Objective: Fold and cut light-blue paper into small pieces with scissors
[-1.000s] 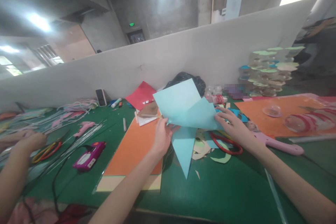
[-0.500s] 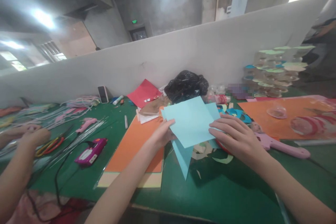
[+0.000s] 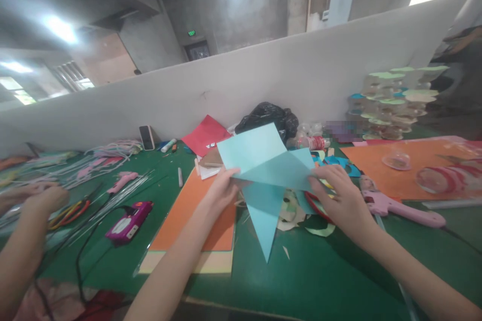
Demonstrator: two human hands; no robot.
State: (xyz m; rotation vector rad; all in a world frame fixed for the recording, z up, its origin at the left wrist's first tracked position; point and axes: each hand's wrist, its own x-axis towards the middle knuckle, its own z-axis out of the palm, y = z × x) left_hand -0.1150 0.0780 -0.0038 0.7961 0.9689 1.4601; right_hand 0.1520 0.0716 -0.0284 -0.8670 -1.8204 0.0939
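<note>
Light blue paper (image 3: 252, 150) is spread between my two hands above the table, in overlapping pieces or folds; I cannot tell which. One pointed part hangs down in the middle. My left hand (image 3: 223, 189) pinches its left side, thumb on top. At its right corner, my right hand (image 3: 339, 195) grips the edge between thumb and fingers. Below and behind the paper lie cream paper scraps (image 3: 291, 210) and a red curved handle (image 3: 318, 206), partly hidden. Close to my right hand rests a pink glue gun (image 3: 399, 209).
Orange sheets (image 3: 188, 220) lie at left, near a purple device (image 3: 130, 223) with a cord. Another person's hands (image 3: 45, 198) work at far left beside pliers (image 3: 71, 213). A black plastic bag (image 3: 263, 113) and stacked clear pieces (image 3: 391, 105) stand at the back.
The upper blue sheet has shifted left and up, exposing more of the piece beneath. My right hand has gone from fingers lying over the paper to pinching its right corner.
</note>
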